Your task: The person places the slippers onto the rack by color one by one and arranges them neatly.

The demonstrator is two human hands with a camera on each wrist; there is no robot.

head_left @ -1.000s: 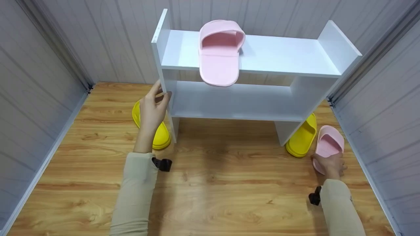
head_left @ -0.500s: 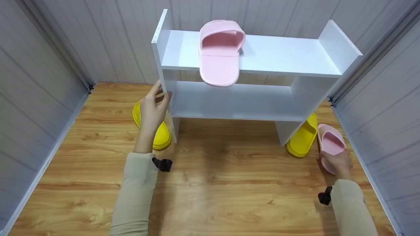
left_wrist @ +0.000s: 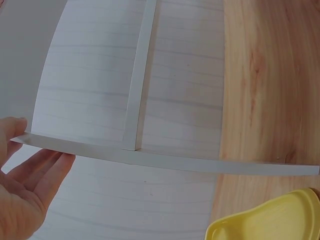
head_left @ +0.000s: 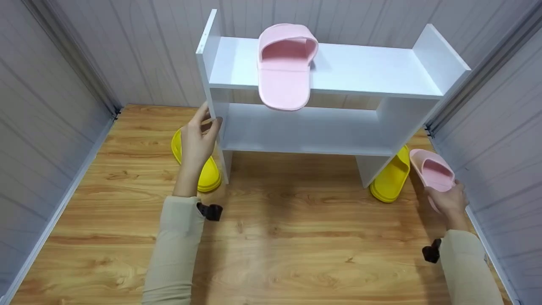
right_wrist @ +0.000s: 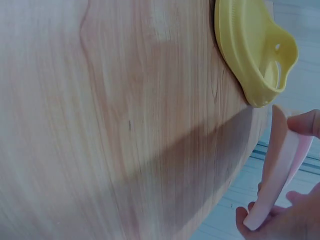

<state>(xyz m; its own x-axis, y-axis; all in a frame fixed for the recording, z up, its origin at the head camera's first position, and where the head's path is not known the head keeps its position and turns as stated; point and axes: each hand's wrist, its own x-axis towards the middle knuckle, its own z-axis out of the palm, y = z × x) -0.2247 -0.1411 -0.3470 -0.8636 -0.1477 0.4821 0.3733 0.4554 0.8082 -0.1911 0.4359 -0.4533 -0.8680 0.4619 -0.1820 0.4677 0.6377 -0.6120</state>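
With thumb and fingers, my left hand (head_left: 197,140) grips the front edge of the left side panel of a white two-tier shelf (head_left: 360,67). In the left wrist view the thumb and fingertips lie on either side of that panel (left_wrist: 170,160). My right hand (head_left: 452,201) holds a pink slipper (head_left: 438,174) by its heel end, toe pointing away. The right wrist view shows this slipper (right_wrist: 277,170) tilted and raised off the floor, thumb on one side and fingers on the other. A matching pink slipper (head_left: 284,89) lies on the upper tier, heel overhanging the front edge.
One yellow slipper (head_left: 209,174) stands on the wood floor (head_left: 296,254) left of the shelf, partly behind my left hand. Another yellow slipper (head_left: 390,180) stands beside the shelf's right panel. Grey panelled walls (head_left: 499,169) close in the back and both sides.
My right hand has moved right and away from me, carrying the pink slipper, which has turned and come up off the floor. My left hand keeps its hold on the shelf.
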